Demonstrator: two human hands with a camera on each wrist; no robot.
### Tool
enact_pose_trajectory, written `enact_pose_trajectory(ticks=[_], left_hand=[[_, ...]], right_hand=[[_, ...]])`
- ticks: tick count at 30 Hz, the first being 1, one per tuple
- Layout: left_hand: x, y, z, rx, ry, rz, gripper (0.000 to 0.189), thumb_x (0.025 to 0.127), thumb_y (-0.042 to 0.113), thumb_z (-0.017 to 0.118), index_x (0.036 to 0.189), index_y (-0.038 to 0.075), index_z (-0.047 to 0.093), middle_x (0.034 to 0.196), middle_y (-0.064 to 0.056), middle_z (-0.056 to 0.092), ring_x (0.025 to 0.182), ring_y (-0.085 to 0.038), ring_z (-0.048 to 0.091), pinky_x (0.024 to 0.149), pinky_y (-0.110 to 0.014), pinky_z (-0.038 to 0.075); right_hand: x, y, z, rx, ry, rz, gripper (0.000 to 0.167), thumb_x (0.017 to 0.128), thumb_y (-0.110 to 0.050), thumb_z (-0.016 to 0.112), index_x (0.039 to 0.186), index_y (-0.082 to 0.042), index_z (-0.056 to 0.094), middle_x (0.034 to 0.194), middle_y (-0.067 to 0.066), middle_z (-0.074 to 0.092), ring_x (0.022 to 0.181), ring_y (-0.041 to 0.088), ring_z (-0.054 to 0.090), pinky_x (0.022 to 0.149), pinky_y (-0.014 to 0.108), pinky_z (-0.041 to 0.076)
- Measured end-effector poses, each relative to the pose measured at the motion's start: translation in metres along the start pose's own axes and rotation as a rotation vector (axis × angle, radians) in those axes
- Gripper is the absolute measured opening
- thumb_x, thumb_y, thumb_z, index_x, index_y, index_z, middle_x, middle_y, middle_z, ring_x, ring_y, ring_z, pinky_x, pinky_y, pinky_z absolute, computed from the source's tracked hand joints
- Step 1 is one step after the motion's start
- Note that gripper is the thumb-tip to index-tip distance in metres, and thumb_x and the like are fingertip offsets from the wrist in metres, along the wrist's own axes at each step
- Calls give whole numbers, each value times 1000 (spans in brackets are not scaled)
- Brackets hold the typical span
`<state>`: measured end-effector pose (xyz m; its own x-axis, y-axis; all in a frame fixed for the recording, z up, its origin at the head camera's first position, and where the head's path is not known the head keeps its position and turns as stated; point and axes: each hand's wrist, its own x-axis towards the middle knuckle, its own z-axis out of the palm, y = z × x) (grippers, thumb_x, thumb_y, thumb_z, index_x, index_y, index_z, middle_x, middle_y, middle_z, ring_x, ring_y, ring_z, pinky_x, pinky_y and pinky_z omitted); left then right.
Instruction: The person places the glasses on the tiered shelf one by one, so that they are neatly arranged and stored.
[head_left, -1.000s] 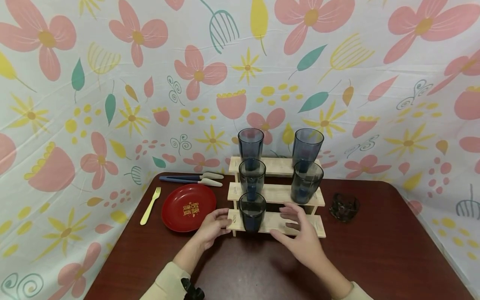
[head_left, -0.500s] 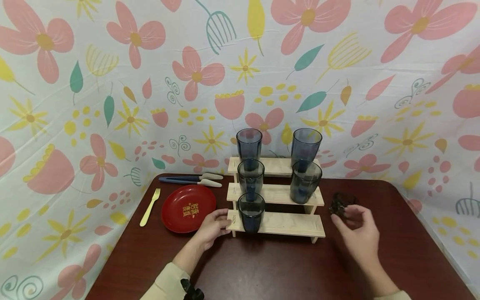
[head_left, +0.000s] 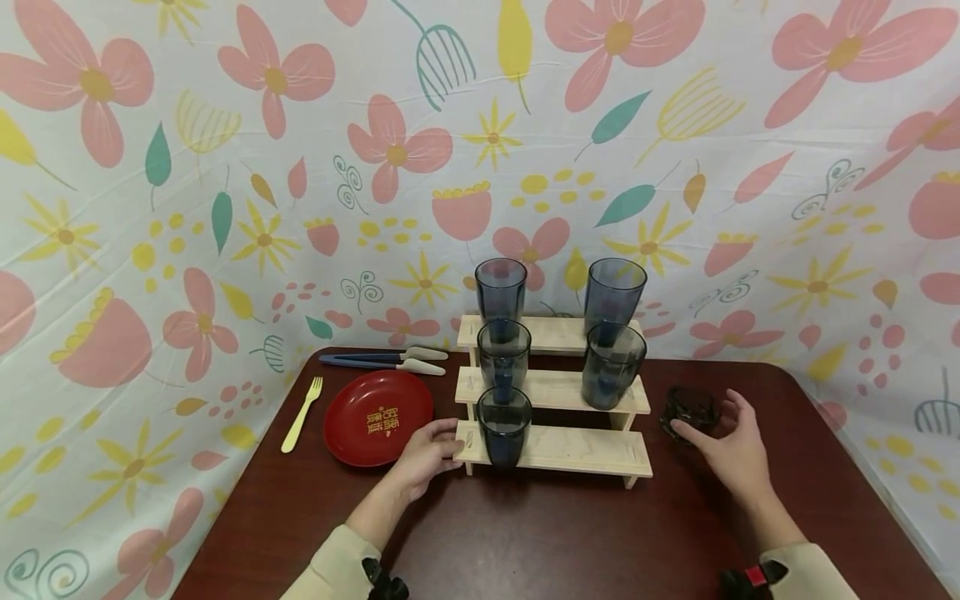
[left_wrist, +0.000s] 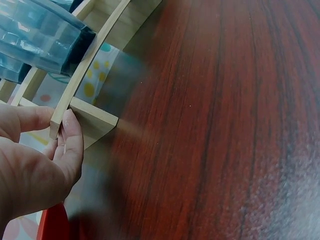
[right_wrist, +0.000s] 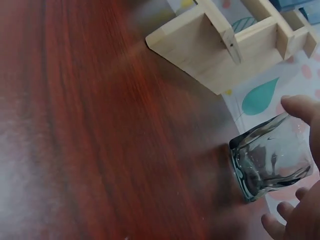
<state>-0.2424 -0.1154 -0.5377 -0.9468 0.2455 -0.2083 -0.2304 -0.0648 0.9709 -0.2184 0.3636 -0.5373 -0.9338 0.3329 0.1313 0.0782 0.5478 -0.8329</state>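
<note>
A three-tier wooden shelf stand (head_left: 585, 450) carries several dark tinted drinking glasses. On its lowest step, at the left, stands one glass (head_left: 505, 429). My left hand (head_left: 426, 457) pinches the left end of that step between thumb and fingers, as the left wrist view also shows. To the right of the stand, a short dark glass (head_left: 686, 411) with wavy sides sits on the table. My right hand (head_left: 737, 450) is spread around this short glass. The thumb is at its near side; in the right wrist view a gap shows between the other fingertips (right_wrist: 272, 225) and the glass (right_wrist: 270, 157).
A red plate (head_left: 345, 417) with gold characters lies left of the stand. Beside it are a yellow fork (head_left: 302, 414) and blue-handled tongs (head_left: 382, 360) with pale tips. A flower-print cloth (head_left: 375, 233) hangs behind the dark wooden table (head_left: 525, 542).
My right hand has moved right, from in front of the lowest step to the short glass, and has shifted to its right side. My left hand has stayed on the stand.
</note>
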Motion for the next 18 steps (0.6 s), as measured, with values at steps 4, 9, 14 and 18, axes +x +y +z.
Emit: enact_pose_trajectory(ticks=[4,9,14,18], left_hand=[[0,0,1,0,6,-4,55,96,3,65,146,-10,44,121,-21,62,92,-19,66,78,-33,58],[2,-1,0,-3,7,-7,55,96,3,64,145,-10,44,119,-20,63,92,-20,66,77,-32,58],[2,-1,0,-5,9,-10,55,96,3,64,146,-9,45,119,-20,63,92,-20,66,76,-31,58],[3,-2,0,-6,14,-11,55,96,3,64,146,-9,45,120,-20,63,92,-20,66,76,-31,58]], right_hand=[[6,3,3,-24,-21,14,111,91,-44,80,166,-5,6,160,36,24,134,56,36,97,70,39],[8,5,5,-62,-17,12,106,91,-43,80,163,0,15,155,39,31,131,56,41,97,69,40],[11,7,7,-81,5,16,103,90,-42,82,162,1,21,152,37,38,127,53,46,93,63,44],[12,8,6,-86,29,36,103,86,-43,85,160,0,27,149,35,43,126,50,50,91,60,46]])
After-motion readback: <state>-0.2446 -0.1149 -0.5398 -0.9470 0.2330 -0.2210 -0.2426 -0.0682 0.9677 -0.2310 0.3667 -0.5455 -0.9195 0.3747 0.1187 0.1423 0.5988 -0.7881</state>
